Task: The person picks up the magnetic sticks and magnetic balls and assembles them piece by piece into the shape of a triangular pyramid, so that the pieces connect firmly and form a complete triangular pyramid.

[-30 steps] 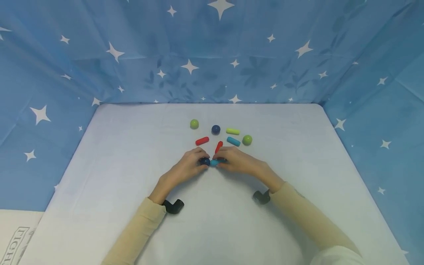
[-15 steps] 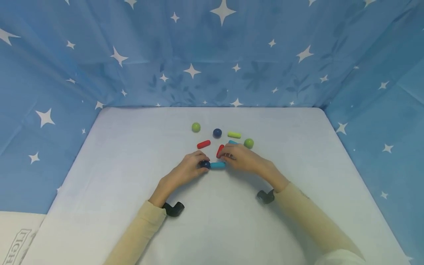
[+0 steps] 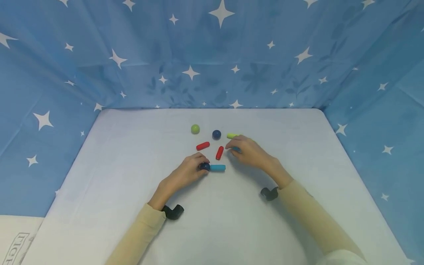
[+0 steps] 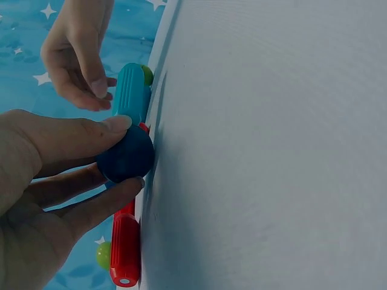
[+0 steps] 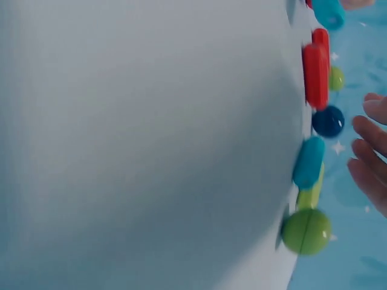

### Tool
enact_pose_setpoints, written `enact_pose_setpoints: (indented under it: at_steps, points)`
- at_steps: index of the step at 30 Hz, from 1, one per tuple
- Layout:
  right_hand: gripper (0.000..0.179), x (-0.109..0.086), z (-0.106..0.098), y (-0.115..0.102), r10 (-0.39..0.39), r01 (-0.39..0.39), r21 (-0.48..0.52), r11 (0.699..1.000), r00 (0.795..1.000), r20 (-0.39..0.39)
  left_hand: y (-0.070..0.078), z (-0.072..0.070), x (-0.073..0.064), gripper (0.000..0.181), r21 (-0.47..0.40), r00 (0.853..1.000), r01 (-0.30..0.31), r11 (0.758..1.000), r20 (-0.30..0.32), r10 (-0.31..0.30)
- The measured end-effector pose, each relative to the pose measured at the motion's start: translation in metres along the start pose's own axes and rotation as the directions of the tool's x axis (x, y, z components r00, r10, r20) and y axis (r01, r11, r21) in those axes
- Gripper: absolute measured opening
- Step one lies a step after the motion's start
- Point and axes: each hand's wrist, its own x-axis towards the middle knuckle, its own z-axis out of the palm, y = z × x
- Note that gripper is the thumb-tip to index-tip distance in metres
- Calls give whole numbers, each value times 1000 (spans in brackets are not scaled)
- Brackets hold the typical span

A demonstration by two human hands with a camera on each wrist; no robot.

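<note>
My left hand (image 3: pixel 187 171) pinches a dark blue ball (image 4: pixel 126 156) between thumb and fingers, low over the white table. A light blue ridged stick (image 3: pixel 218 168) extends rightward from this ball, end against it; whether the two are joined I cannot tell. My right hand (image 3: pixel 250 152) holds nothing, its fingers loosely bent above a second light blue stick (image 5: pixel 309 162). In the right wrist view those fingers are apart from the pieces. A green ball (image 5: pixel 306 231) close by is hidden under the right hand in the head view.
Beyond the hands lie two red sticks (image 3: pixel 202 146), another dark blue ball (image 3: pixel 216 134), a yellow-green stick (image 3: pixel 233 135) and a second green ball (image 3: pixel 195 129). Black curved pieces (image 3: pixel 173 212) show at both wrists. A blue star-patterned curtain (image 3: pixel 212 55) surrounds the white table (image 3: pixel 212 228).
My right hand has let go of the light blue stick beside the held ball and moved away and rightward, over the other light blue stick. The left hand keeps its grip on the ball.
</note>
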Motion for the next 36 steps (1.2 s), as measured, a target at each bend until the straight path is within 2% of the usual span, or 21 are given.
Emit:
enact_pose_setpoints:
  at_steps: [4, 8, 14, 21, 27, 36]
  points:
    - [19, -8, -9, 10, 10, -10, -10, 1000, 998, -60, 0, 2, -1, 29, -12, 1000, 11, 1000, 4, -11]
    - [20, -12, -17, 23, 36, -37, -14, 999, 997, -75, 1, 2, -2, 29, -14, 1000, 26, 1000, 8, -26]
    - [23, -16, -21, 40, 88, -89, -11, 996, 995, -49, 3, -1, -1, 29, -7, 999, 35, 999, 4, -35]
    - [25, -19, -15, 53, 83, -83, 10, 997, 996, -17, 4, -2, 0, 29, -2, 1000, 11, 1000, 7, -11]
    - [23, -24, -12, 54, 90, -90, 18, 996, 996, -24, 5, -3, 0, 28, 0, 1000, 14, 1000, 11, -14]
    - [23, -44, -9, 37, 21, -20, 40, 999, 1000, -9, 8, -3, -2, 28, 43, 1000, 5, 999, 12, -6]
